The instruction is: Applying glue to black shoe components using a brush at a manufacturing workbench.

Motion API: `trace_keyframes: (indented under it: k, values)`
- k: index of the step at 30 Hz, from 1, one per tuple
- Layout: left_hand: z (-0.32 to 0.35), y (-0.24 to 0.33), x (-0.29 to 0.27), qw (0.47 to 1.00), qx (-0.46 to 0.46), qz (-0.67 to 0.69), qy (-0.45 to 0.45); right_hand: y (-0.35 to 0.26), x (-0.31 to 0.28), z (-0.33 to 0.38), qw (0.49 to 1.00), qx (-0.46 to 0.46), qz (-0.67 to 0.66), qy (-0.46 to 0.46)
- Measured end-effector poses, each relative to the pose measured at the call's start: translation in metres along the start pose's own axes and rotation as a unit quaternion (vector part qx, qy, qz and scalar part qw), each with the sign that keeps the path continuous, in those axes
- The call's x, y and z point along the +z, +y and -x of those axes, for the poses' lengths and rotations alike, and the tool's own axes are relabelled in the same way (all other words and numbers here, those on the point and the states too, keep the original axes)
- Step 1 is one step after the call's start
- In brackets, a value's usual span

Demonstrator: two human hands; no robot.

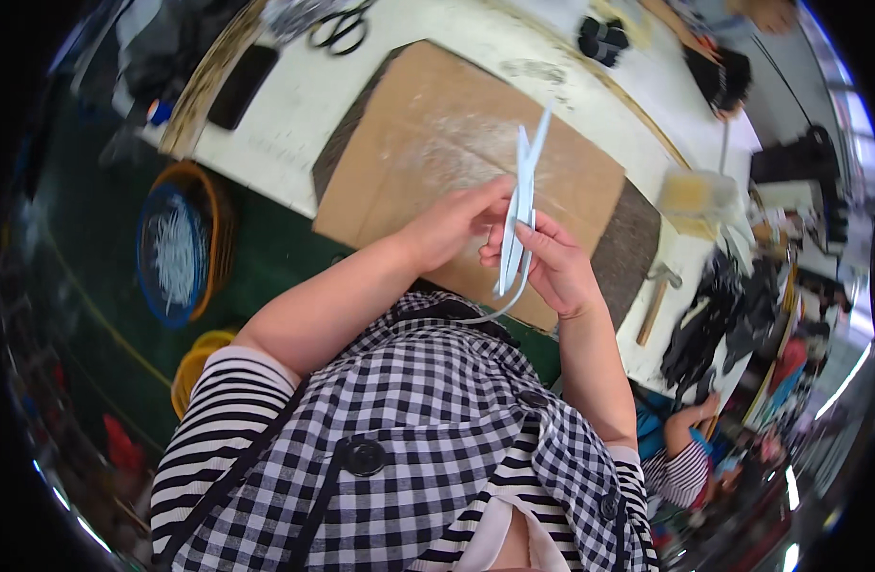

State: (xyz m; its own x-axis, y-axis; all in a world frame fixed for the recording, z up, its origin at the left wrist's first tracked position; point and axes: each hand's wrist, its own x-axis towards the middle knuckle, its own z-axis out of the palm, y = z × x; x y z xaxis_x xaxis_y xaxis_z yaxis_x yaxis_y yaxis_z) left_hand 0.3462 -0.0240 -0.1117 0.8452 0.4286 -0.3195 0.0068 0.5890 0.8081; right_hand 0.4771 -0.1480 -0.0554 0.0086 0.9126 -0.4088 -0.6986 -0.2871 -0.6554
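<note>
A small bundle of narrow, pale blue strips (520, 205) stands up between my hands, over a brown cardboard sheet (380, 181). My right hand (555, 265) is closed on the bundle, its thumb pressed across the front. The upper ends fork apart, and one thin strip curves down from the bundle toward my apron. My left hand (456, 224) is at the bundle's left side with its fingers curled in against the strips. Its fingertips are partly hidden behind them. What exactly the strips are made of, I cannot tell.
Black-handled scissors (340, 30) and a dark flat case (244, 88) lie on the far left of the white table (275, 143). A hammer (655, 307) and black material (700, 324) lie at right. A basket (213, 243) of pale strips stands left. Other people work nearby.
</note>
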Motion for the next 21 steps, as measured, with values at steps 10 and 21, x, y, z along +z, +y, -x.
trace_keyframes:
  k: [10, 21]
  values:
    - [0.121, 0.037, -0.094, 0.949, 0.070, -0.122, 0.281, 0.082, 0.094, -0.089, 0.990, -0.017, -0.025, 0.139]
    - [0.327, 0.040, -0.252, 0.945, 0.130, 0.122, 0.275, 0.241, 0.342, -0.222, 0.971, 0.079, 0.190, -0.124]
